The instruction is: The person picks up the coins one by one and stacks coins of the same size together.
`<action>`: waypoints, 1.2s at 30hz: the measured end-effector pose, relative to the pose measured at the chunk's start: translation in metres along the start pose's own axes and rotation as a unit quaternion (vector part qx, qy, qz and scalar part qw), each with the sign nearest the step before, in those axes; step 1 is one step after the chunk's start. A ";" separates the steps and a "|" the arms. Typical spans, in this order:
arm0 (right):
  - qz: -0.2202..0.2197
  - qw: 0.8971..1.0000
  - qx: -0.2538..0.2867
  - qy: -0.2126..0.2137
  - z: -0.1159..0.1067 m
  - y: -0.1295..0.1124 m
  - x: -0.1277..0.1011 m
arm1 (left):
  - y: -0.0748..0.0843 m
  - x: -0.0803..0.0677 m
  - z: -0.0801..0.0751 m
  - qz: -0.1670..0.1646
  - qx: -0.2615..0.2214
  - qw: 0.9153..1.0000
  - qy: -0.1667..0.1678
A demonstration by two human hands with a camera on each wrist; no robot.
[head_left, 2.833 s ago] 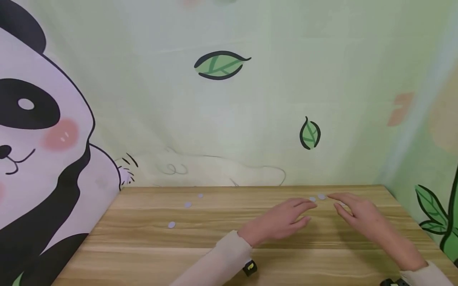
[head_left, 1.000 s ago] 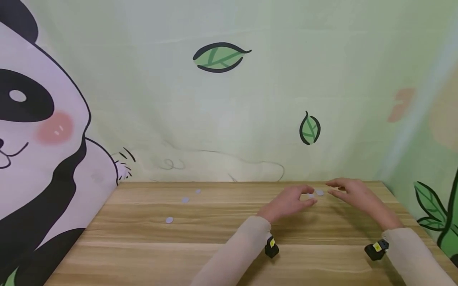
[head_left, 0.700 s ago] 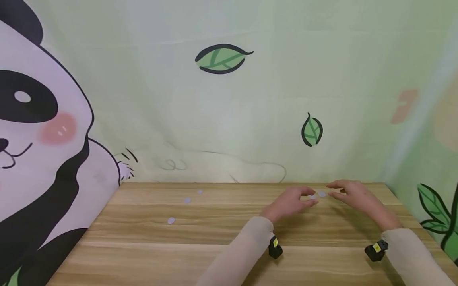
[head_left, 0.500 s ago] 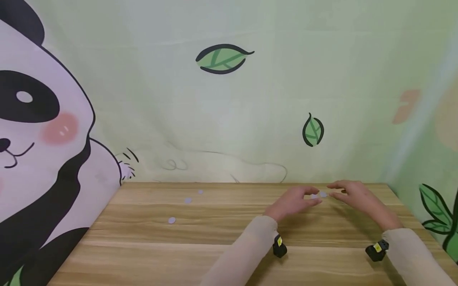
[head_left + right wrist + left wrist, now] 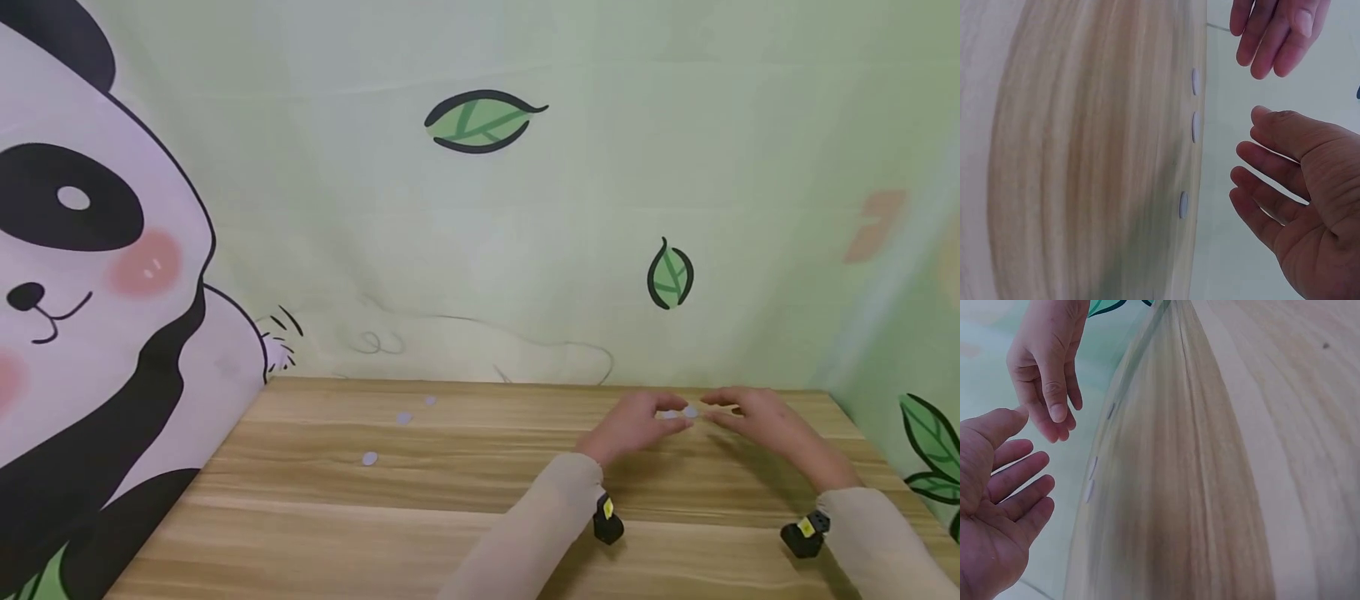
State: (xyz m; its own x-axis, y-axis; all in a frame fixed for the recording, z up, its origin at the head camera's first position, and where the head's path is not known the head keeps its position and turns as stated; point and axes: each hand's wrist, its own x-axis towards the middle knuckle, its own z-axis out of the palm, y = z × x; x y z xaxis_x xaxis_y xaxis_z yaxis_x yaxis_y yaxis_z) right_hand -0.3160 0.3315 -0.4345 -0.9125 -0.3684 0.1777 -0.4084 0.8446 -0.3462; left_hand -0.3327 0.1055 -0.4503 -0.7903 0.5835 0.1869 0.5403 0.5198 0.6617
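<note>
Two small white discs (image 5: 678, 413) lie on the wooden table (image 5: 465, 500) near its far right edge, with a third one (image 5: 1183, 205) showing in the right wrist view. My left hand (image 5: 641, 421) hovers just left of them, fingers relaxed and slightly spread, holding nothing. My right hand (image 5: 753, 414) hovers just right of them, fingers also loose and empty. In the left wrist view the left hand (image 5: 1004, 506) shows its empty palm and the right hand (image 5: 1047, 369) hangs opposite. The fingertips of both hands nearly meet above the discs.
Three more white discs (image 5: 403, 417) lie scattered on the far left part of the table. A backdrop printed with a panda (image 5: 90, 275) and leaves (image 5: 483, 122) rises right behind the table's far edge. A black wrist camera (image 5: 607, 523) sits under each sleeve.
Since 2.8 s ago both hands have reached farther back and drawn together on either side of the two discs. Over the last second they have barely moved; the view shifted slightly.
</note>
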 end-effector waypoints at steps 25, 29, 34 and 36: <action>0.009 1.000 0.021 -0.015 0.006 0.005 0.002 | -0.016 0.025 0.010 -0.076 -0.012 0.997 0.004; 0.013 0.999 0.030 -0.022 0.008 0.009 0.003 | -0.015 0.029 0.003 -0.072 0.012 0.997 -0.016; 0.002 1.000 0.028 -0.010 0.008 0.015 0.005 | -0.011 0.037 0.001 -0.064 0.042 0.997 -0.025; -0.001 1.000 0.021 -0.014 0.010 0.018 0.003 | -0.010 0.038 0.006 -0.074 0.050 0.995 -0.033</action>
State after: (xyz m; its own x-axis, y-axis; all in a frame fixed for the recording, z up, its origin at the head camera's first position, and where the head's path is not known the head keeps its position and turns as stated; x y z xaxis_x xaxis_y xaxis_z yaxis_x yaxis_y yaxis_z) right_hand -0.3261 0.3419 -0.4498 -0.9114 -0.3823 0.1522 -0.4109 0.8265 -0.3848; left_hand -0.3664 0.1258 -0.4545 -0.8445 0.5338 0.0426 0.4478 0.6604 0.6028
